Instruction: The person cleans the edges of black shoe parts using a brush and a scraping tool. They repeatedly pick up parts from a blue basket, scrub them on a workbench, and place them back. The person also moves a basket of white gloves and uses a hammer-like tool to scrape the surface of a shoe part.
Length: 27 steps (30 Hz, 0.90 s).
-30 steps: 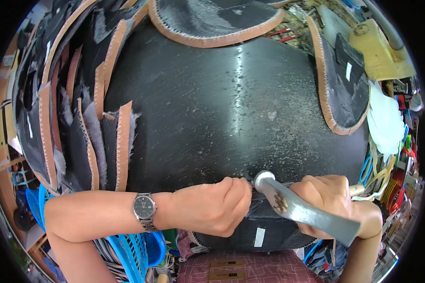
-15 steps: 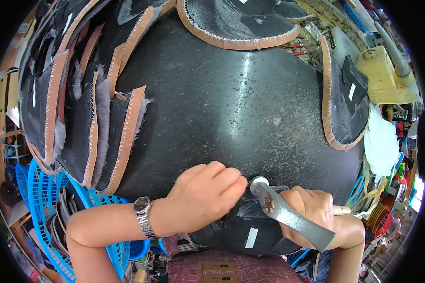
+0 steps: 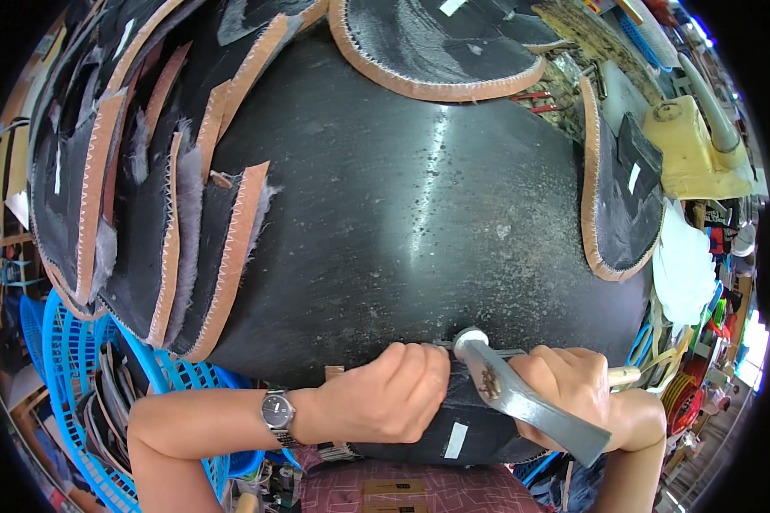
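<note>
My right hand (image 3: 569,385) is wrapped around a hammer (image 3: 518,398), whose pale wooden handle (image 3: 624,376) sticks out past the fist. The round face of its steel head points up and left, close to my left fingertips. My left hand (image 3: 393,392), wearing a wristwatch, is closed in a pinch. Some thin metal shows at its fingertips, but I cannot make out what it holds. Both hands are at the near edge of a large rounded black surface (image 3: 342,231). Under them lies a black piece with a white tag (image 3: 456,440), partly hidden.
Black pieces with tan zigzag-stitched edges (image 3: 231,256), some with grey fuzz, overlap at left; similar pieces (image 3: 436,88) lie at the far side and right (image 3: 592,205). A blue plastic basket (image 3: 64,376) stands lower left. A yellowish block (image 3: 689,141) is at far right.
My left hand has shifted slightly down and its wrist has turned, so the watch face shows more. The hammer stays in my right hand, a little lower. The view has tilted slightly.
</note>
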Each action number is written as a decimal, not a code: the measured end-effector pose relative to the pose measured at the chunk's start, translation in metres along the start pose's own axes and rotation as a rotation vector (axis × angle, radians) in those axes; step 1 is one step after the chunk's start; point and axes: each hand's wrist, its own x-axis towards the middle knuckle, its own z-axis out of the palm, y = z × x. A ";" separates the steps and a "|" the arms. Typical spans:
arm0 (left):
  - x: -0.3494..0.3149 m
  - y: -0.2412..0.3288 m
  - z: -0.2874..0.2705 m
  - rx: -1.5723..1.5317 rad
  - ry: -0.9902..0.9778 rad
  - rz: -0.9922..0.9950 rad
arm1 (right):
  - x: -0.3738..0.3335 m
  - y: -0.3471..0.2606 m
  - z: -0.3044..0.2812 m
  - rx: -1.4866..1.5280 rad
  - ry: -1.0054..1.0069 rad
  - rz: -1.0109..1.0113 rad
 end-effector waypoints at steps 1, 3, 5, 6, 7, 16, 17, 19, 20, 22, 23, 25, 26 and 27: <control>0.001 0.001 0.001 0.026 -0.011 0.030 | 0.001 0.000 -0.001 -0.011 0.001 -0.008; 0.004 0.001 -0.001 0.075 -0.076 0.077 | 0.005 0.000 -0.003 -0.049 -0.025 -0.054; 0.005 0.002 -0.005 0.125 -0.128 0.104 | 0.009 -0.002 -0.008 -0.075 -0.031 -0.071; 0.005 0.005 -0.004 0.145 -0.146 0.111 | 0.010 -0.005 -0.012 -0.082 -0.025 -0.065; 0.006 0.005 -0.005 0.115 -0.159 0.121 | 0.011 -0.007 -0.015 -0.089 -0.019 -0.055; 0.008 0.019 -0.015 -0.105 -0.133 -0.462 | -0.001 -0.011 0.005 0.039 -0.014 0.106; 0.009 0.020 -0.014 -0.148 -0.124 -0.528 | -0.002 -0.010 0.007 0.065 0.005 0.094; 0.010 0.026 -0.013 -0.234 -0.106 -0.661 | -0.003 -0.009 0.010 0.080 0.043 0.064; 0.010 0.028 -0.012 -0.282 -0.097 -0.738 | -0.003 -0.009 0.012 0.069 0.062 0.045; 0.010 0.032 -0.007 -0.277 0.004 -0.781 | -0.005 -0.008 0.013 0.083 0.084 0.034; 0.010 0.034 -0.005 -0.276 0.054 -0.800 | -0.006 -0.008 0.013 0.108 0.087 0.042; 0.005 0.040 0.000 -0.234 0.097 -0.753 | -0.007 -0.007 0.014 0.125 0.085 0.057; 0.002 0.044 0.002 -0.214 0.119 -0.728 | -0.007 -0.008 0.014 0.117 0.081 0.065; 0.001 0.048 0.003 -0.186 0.117 -0.684 | -0.007 -0.008 0.013 0.108 0.078 0.073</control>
